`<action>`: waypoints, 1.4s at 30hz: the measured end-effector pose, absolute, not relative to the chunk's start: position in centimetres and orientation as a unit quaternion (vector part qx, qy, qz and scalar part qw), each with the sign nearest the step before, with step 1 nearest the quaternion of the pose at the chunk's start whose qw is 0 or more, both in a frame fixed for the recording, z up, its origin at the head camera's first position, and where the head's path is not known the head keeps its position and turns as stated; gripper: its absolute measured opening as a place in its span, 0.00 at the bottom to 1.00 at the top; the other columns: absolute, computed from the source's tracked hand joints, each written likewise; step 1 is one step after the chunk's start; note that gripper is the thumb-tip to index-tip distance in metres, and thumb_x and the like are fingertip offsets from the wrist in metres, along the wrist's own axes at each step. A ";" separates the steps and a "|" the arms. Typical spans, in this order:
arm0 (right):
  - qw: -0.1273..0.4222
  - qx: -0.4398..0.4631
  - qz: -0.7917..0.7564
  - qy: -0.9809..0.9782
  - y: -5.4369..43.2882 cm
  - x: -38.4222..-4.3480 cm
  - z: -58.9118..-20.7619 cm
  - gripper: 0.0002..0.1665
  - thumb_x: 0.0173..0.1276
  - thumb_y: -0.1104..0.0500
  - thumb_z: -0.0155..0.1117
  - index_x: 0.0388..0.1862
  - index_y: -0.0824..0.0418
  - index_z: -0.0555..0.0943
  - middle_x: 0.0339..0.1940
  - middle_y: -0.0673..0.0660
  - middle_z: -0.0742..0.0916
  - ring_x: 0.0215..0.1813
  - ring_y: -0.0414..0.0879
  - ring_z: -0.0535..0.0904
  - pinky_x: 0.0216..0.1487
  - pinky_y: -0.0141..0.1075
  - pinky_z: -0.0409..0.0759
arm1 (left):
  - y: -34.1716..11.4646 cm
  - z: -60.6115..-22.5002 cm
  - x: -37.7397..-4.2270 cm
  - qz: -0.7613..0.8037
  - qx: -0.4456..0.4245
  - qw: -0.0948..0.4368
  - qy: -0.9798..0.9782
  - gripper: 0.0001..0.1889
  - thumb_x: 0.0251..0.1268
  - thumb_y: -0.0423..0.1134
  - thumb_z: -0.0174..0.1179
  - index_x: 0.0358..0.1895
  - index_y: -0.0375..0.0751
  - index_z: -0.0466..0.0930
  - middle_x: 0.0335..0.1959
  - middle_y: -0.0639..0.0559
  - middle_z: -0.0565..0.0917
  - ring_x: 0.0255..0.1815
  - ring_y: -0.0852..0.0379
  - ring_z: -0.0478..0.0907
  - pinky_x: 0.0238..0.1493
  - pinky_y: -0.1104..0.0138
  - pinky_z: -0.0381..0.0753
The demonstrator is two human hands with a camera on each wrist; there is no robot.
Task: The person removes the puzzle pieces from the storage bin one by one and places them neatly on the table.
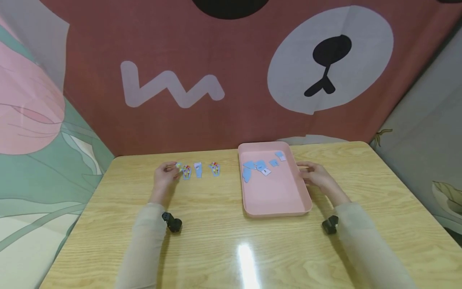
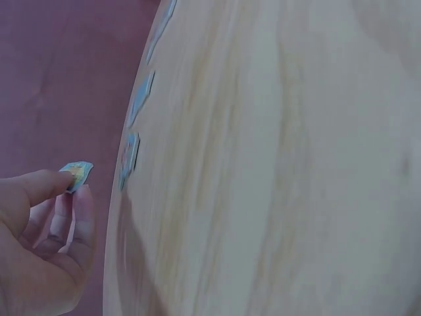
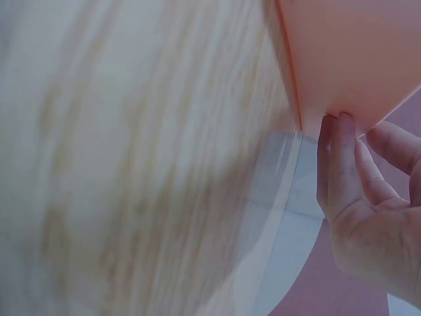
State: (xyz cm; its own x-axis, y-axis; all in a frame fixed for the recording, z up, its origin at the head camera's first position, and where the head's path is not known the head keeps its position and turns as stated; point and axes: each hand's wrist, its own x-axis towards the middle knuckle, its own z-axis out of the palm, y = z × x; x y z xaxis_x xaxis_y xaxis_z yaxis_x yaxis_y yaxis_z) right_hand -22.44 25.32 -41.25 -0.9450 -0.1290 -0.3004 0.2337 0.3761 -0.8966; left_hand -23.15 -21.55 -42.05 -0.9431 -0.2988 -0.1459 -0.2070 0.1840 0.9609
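Note:
My left hand is at the left of the table, pinching a small flat puzzle piece between thumb and fingers. The piece shows yellow and light blue and is raised above the tabletop. Just right of that hand lie a multicoloured piece, a blue and white piece and another multicoloured piece. My right hand touches the outer right wall of the pink tray, its fingertips against the plastic. Several light blue pieces lie inside, mostly toward the tray's far half.
The wooden table ends at the back against a reddish-brown cloth with a printed bear face. A black wrist camera sits on the left sleeve and another camera on the right one.

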 end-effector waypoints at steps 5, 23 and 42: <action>0.160 0.037 -0.556 0.815 25.3 -22.5 -41.5 0.32 0.72 0.64 0.51 0.72 0.71 0.58 0.62 0.74 0.72 0.38 0.28 0.78 0.43 0.23 0.81 | -22.4 -42.1 -22.9 -0.595 0.169 0.024 -0.785 0.20 0.66 0.27 0.52 0.60 0.26 0.69 0.49 0.41 0.77 0.32 0.73 0.71 0.36 0.79 0.81; 0.160 0.026 -0.558 0.814 25.4 -22.5 -41.6 0.32 0.72 0.64 0.51 0.72 0.71 0.57 0.64 0.75 0.70 0.39 0.28 0.78 0.45 0.24 0.81 | -24.0 -43.5 -22.8 -0.571 0.191 0.030 -0.798 0.20 0.63 0.24 0.54 0.58 0.24 0.70 0.45 0.41 0.79 0.32 0.69 0.74 0.29 0.83 0.76; 0.157 0.035 -0.555 0.816 25.5 -22.5 -41.4 0.32 0.72 0.63 0.52 0.72 0.71 0.58 0.60 0.71 0.74 0.38 0.28 0.77 0.42 0.23 0.81 | -23.9 -43.9 -23.1 -0.440 0.145 0.087 -0.882 0.17 0.61 0.26 0.52 0.54 0.24 0.74 0.50 0.27 0.79 0.52 0.36 0.77 0.57 0.54 0.75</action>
State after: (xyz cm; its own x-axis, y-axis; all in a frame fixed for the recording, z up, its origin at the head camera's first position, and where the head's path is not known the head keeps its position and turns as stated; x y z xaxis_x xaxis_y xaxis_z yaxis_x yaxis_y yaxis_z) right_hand -22.50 25.51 -41.42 -0.9484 -0.1178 -0.2944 0.2307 0.3807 -0.8955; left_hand -23.07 -23.88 -43.95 -0.9430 -0.3317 0.0267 -0.1781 0.5708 0.8015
